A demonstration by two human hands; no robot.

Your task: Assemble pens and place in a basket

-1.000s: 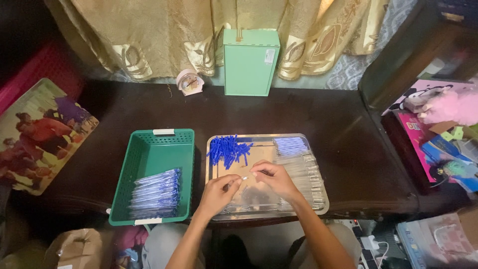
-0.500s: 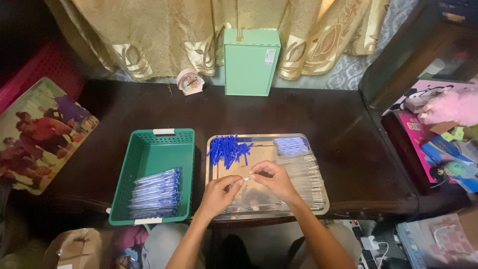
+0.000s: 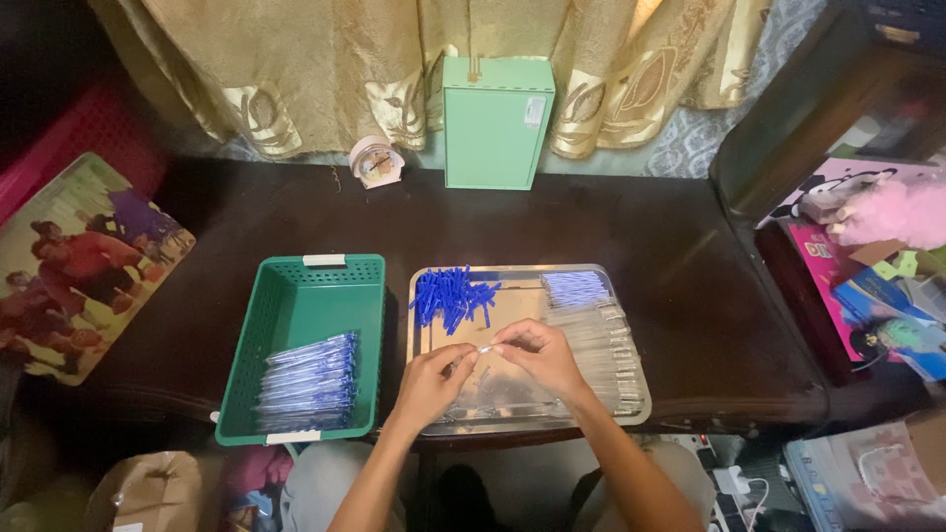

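Observation:
Over a metal tray (image 3: pixel 631 419), my left hand (image 3: pixel 432 382) and my right hand (image 3: pixel 537 357) meet and pinch one small clear pen part (image 3: pixel 484 348) between their fingertips. A heap of blue pen caps (image 3: pixel 451 296) lies in the tray's far left corner. Blue refills (image 3: pixel 575 288) sit at its far right, and clear pen barrels (image 3: pixel 603 345) lie in a row along the right side. Left of the tray stands a green plastic basket (image 3: pixel 305 296) with a stack of finished blue pens (image 3: pixel 309 379) in its near half.
A mint-green box (image 3: pixel 496 123) and a small pink clock (image 3: pixel 375 163) stand at the back of the dark wooden table (image 3: pixel 641 227), against gold curtains. A printed picture board (image 3: pixel 79 258) lies at the left. Toys and books crowd the right side.
Both hands stay together over the tray; the fingers shift slightly on the small part. Nothing else has moved.

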